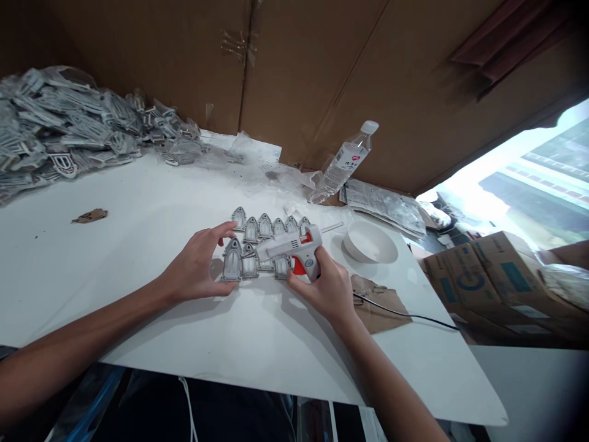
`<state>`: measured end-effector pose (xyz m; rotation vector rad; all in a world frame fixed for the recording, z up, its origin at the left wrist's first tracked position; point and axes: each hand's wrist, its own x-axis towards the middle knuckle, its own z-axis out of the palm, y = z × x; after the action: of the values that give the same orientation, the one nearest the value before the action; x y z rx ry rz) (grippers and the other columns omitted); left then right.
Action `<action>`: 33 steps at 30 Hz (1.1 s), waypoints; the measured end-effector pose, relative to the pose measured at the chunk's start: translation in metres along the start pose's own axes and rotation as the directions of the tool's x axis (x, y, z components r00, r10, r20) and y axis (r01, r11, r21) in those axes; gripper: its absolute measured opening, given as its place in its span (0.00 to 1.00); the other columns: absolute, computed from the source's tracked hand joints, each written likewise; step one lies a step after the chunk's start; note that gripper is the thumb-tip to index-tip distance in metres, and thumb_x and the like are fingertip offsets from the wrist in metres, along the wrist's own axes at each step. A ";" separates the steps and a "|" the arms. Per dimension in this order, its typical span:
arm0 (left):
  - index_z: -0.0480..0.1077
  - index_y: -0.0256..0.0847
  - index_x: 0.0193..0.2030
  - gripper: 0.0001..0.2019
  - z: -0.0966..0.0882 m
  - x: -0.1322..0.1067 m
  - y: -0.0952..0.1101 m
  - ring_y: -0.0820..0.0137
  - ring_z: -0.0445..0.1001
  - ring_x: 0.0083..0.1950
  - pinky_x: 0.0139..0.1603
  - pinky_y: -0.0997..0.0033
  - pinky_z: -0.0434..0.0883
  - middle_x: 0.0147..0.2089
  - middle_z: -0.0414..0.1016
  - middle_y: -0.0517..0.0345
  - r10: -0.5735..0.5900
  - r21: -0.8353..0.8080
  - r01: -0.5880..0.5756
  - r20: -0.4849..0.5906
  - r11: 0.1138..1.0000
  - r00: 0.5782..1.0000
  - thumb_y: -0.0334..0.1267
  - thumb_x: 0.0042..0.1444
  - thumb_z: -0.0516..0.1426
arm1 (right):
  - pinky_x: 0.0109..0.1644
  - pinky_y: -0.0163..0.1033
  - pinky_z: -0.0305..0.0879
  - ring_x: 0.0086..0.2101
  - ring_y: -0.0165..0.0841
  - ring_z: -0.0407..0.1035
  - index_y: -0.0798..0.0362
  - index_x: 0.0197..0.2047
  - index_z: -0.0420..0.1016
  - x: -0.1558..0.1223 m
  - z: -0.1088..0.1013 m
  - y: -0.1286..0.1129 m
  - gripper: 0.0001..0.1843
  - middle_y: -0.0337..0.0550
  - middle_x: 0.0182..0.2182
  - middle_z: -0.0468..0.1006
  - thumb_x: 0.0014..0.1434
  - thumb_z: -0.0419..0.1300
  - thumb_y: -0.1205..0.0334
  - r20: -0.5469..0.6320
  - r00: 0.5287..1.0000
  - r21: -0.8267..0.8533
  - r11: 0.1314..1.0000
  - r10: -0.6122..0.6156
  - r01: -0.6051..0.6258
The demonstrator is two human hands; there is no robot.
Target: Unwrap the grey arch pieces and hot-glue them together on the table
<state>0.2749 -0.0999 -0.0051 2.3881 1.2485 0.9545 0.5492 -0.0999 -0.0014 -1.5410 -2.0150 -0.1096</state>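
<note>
My right hand (329, 285) is wrapped round the grip of a white hot glue gun (288, 244) with a red trigger. A glue stick (332, 227) pokes out of its back, and its nozzle points left. With thumb and fingers my left hand (200, 261) grips a small grey arch-shaped piece (231, 261) by its ends. The nozzle is close to this piece's right side; I cannot tell if they touch. Several like pieces (264, 227) stand in two rows on the white table (175, 337), some partly hidden behind the gun.
A heap of bagged grey pieces (69, 123) fills the back left. Behind the gun are a plastic bottle (345, 161) and a white bowl (370, 242). Flat cardboard (380, 304) lies under the black cord (414, 316). Cardboard boxes (501, 288) stand at the right.
</note>
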 end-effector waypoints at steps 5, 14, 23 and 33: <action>0.44 0.47 0.68 0.47 0.000 0.000 0.001 0.62 0.67 0.49 0.55 0.55 0.65 0.57 0.66 0.51 0.011 -0.012 -0.011 0.016 1.000 1.000 0.39 0.44 0.65 | 0.24 0.33 0.49 0.19 0.27 0.53 0.51 0.29 0.60 0.004 -0.005 -0.002 0.17 0.32 0.17 0.61 0.45 0.62 0.50 0.106 0.984 0.135 0.979 0.140 -0.154; 0.43 0.49 0.68 0.48 0.000 0.000 0.003 0.60 0.68 0.50 0.53 0.54 0.67 0.58 0.66 0.50 -0.003 -0.070 0.005 0.030 0.998 1.000 0.39 0.44 0.65 | 0.24 0.32 0.49 0.21 0.26 0.53 0.53 0.32 0.65 0.006 -0.010 -0.004 0.23 0.35 0.20 0.64 0.47 0.63 0.42 0.187 0.963 0.210 0.950 0.193 -0.232; 0.43 0.48 0.68 0.48 -0.001 0.001 -0.002 0.61 0.68 0.48 0.54 0.55 0.66 0.57 0.66 0.49 0.091 -0.008 -0.092 -0.066 0.996 0.994 0.38 0.45 0.66 | 0.24 0.33 0.47 0.19 0.26 0.52 0.50 0.28 0.52 0.003 -0.006 -0.005 0.24 0.31 0.18 0.59 0.44 0.64 0.47 0.129 0.988 0.091 0.991 0.082 -0.094; 0.42 0.47 0.69 0.47 -0.002 0.001 -0.001 0.60 0.68 0.49 0.53 0.54 0.66 0.59 0.64 0.47 0.137 0.079 -0.131 -0.084 0.988 0.987 0.38 0.47 0.65 | 0.23 0.33 0.47 0.18 0.26 0.52 0.49 0.29 0.50 -0.003 -0.001 -0.004 0.14 0.31 0.17 0.59 0.47 0.56 0.58 0.098 0.992 -0.027 0.996 -0.077 0.080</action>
<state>0.2735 -0.0982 -0.0040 2.5393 1.1849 1.0831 0.5468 -0.1043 -0.0010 -1.5128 -2.1596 -0.0992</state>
